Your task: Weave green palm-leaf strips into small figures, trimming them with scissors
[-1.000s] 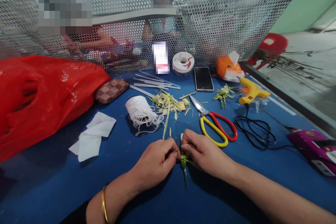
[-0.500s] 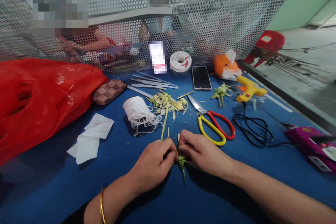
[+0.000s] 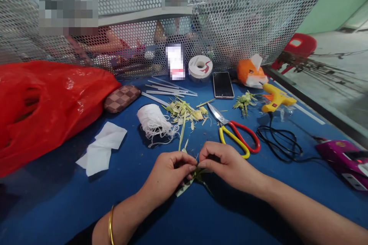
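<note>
My left hand [image 3: 174, 172] and my right hand [image 3: 225, 165] meet over the front middle of the blue table, fingertips almost touching. Between them is a small piece woven from green leaf strips [image 3: 198, 176], its loose ends sticking out below and above. The left thumb and fingers pinch it from the left. My right thumb and forefinger are pressed together at its top edge, partly hiding what they grip. Just beyond the right hand lie scissors [image 3: 227, 121] with one red and one yellow handle. A heap of leaf scraps [image 3: 188, 111] lies behind the hands.
Left of the scraps are a white yarn roll [image 3: 153, 120], folded tissue [image 3: 103, 147], a checkered pouch [image 3: 122, 98] and a red bag [image 3: 51, 111]. To the right sit a phone [image 3: 223, 85], a yellow glue gun [image 3: 276, 97] and a purple power strip [image 3: 342, 160]. People sit behind the perforated metal screen.
The woven leaf piece has turned between my hands, and a strip end now points down to the left. Both hands have shifted slightly, with the right fingers now pinching at the top.
</note>
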Tool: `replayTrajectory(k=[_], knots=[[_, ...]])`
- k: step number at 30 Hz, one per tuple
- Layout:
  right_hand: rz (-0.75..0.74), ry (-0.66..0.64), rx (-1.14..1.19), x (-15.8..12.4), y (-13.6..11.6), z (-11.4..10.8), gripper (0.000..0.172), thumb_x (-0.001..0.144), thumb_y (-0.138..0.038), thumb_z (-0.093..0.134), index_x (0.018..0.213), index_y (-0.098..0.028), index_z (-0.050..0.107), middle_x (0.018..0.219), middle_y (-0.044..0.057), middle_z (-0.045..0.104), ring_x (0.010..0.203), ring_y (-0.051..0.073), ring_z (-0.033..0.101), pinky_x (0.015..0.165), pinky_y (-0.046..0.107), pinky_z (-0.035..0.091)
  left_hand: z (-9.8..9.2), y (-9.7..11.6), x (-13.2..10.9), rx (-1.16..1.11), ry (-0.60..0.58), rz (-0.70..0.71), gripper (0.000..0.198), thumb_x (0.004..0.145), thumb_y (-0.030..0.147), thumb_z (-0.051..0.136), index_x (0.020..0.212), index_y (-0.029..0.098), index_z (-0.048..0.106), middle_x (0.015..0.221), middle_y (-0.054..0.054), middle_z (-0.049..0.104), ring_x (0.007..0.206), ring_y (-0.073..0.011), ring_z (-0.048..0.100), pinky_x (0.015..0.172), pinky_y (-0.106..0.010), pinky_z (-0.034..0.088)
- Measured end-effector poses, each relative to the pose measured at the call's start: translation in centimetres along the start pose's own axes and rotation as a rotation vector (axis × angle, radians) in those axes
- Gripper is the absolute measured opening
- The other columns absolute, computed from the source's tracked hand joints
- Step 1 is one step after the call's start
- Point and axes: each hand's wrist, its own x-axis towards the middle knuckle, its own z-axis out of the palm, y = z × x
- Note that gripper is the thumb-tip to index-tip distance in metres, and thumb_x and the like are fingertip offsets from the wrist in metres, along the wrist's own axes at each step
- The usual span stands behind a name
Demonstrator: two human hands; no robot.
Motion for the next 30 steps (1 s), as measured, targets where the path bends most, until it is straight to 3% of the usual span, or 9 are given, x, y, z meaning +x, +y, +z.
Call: replayTrajectory(k=[4, 10, 13, 16, 22, 30], knots=[[-0.042, 0.0, 0.016, -0.1, -0.3, 0.3, 0.014, 0.086, -0.018, 0.062, 0.072, -0.019, 0.062, 0.073, -0.002, 0.06, 0.07, 0.012, 0.056, 0.065, 0.024, 0.041, 0.1, -0.2, 0.1, -0.097, 0.009, -0.014, 0.009, 0.069, 0.019, 0.067, 0.077, 0.013, 0.068, 0.066, 0.0, 0.066, 0.056, -0.0096, 0.057, 0.059, -0.025, 0.046], [-0.02, 0.037, 0.09, 0.0, -0.5, 1.1, 0.013, 0.082, -0.016, 0.065, 0.069, -0.018, 0.064, 0.07, -0.002, 0.061, 0.068, 0.012, 0.057, 0.064, 0.024, 0.044, 0.2, -0.4, 0.0, 0.006, -0.027, 0.07, 0.014, 0.067, 0.026, 0.071, 0.07, 0.012, 0.069, 0.063, 0.0, 0.063, 0.058, -0.0103, 0.053, 0.056, -0.023, 0.041], [0.024, 0.081, 0.255, 0.1, -0.2, 1.1, 0.007, 0.084, -0.018, 0.06, 0.088, -0.019, 0.066, 0.083, 0.0, 0.065, 0.067, 0.011, 0.058, 0.063, 0.024, 0.048, 0.2, -0.3, -0.1, 0.086, 0.002, 0.115, 0.015, 0.072, 0.028, 0.067, 0.073, 0.013, 0.068, 0.063, 0.0, 0.062, 0.057, -0.0101, 0.05, 0.054, -0.022, 0.038], [0.026, 0.193, 0.231, 0.2, 0.4, 0.6, 0.026, 0.085, -0.018, 0.056, 0.11, -0.021, 0.062, 0.102, 0.004, 0.064, 0.069, 0.011, 0.06, 0.065, 0.026, 0.05, 0.1, -0.2, 0.0, 0.148, 0.002, 0.159, 0.014, 0.076, 0.027, 0.063, 0.075, 0.014, 0.065, 0.063, 0.0, 0.061, 0.057, -0.0102, 0.05, 0.054, -0.023, 0.038], [-0.087, 0.015, -0.04, 0.1, 0.7, 0.0, 0.015, 0.086, -0.011, 0.056, 0.088, -0.018, 0.069, 0.083, 0.002, 0.062, 0.074, 0.013, 0.06, 0.067, 0.026, 0.047, -0.2, -0.4, 0.3, 0.162, -0.024, 0.21, 0.011, 0.078, 0.025, 0.062, 0.074, 0.015, 0.063, 0.064, 0.001, 0.058, 0.058, -0.0096, 0.049, 0.055, -0.023, 0.038], [-0.164, 0.092, -0.186, 0.1, 0.6, 0.4, 0.015, 0.086, -0.009, 0.057, 0.074, -0.017, 0.06, 0.071, -0.001, 0.056, 0.067, 0.01, 0.054, 0.06, 0.022, 0.039, 0.0, -0.8, 0.4, -0.02, -0.006, 0.184, 0.013, 0.076, 0.026, 0.065, 0.075, 0.016, 0.057, 0.061, 0.003, 0.057, 0.057, -0.0093, 0.053, 0.054, -0.022, 0.043]])
